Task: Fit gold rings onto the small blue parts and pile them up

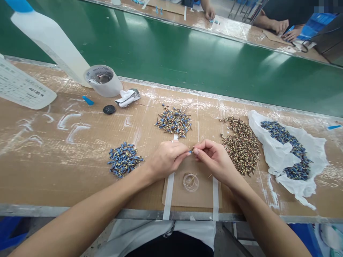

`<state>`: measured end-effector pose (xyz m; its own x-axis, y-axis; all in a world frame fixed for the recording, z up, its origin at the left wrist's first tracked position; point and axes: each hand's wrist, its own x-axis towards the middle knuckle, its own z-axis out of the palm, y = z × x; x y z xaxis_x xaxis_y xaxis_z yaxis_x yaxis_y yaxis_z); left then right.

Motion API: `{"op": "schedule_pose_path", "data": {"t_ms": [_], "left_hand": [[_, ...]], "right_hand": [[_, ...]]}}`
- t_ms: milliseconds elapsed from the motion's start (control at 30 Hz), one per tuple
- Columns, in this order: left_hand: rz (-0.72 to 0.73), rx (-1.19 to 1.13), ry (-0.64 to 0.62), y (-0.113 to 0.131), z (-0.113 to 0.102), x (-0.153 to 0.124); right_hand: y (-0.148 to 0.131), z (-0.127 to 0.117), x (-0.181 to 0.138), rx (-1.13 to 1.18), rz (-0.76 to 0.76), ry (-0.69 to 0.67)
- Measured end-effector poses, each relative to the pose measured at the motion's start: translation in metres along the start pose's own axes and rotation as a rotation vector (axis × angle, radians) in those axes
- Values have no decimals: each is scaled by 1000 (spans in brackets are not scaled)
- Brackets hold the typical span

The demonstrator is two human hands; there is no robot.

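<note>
My left hand and my right hand meet above the cardboard-covered bench, both pinching one tiny blue-and-brass part between their fingertips. Just below the hands sits a small clear dish with a thin stick in it, on a taped cardboard patch. A pile of blue parts lies left of my left hand. A mixed blue-and-brass pile lies beyond the hands. A brass-coloured pile lies right of my right hand.
A white plastic bag holding several blue parts lies at the right. A tape roll, a white bottle, a crumpled wrapper and a black cap sit at the back left. A green conveyor belt runs behind; other people's hands work beyond it.
</note>
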<state>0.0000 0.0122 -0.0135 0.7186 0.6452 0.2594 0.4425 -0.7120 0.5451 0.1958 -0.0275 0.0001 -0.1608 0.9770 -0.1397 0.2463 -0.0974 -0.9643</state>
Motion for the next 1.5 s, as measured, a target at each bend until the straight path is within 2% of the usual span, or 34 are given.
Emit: {"op": "schedule_pose_path", "data": {"t_ms": [467, 767, 967, 1133, 1500], "left_hand": [[41, 66, -28, 2, -2, -1], [-20, -155, -45, 5, -11, 1], [30, -49, 44, 6, -11, 2], [48, -76, 108, 7, -16, 4], [58, -113, 138, 6, -12, 2]], "right_hand": [[6, 7, -2, -53, -39, -11], [2, 5, -3, -3, -79, -57], [-3, 4, -3, 82, -62, -10], [-9, 1, -2, 222, 15, -9], [-9, 4, -2, 309, 15, 54]]}}
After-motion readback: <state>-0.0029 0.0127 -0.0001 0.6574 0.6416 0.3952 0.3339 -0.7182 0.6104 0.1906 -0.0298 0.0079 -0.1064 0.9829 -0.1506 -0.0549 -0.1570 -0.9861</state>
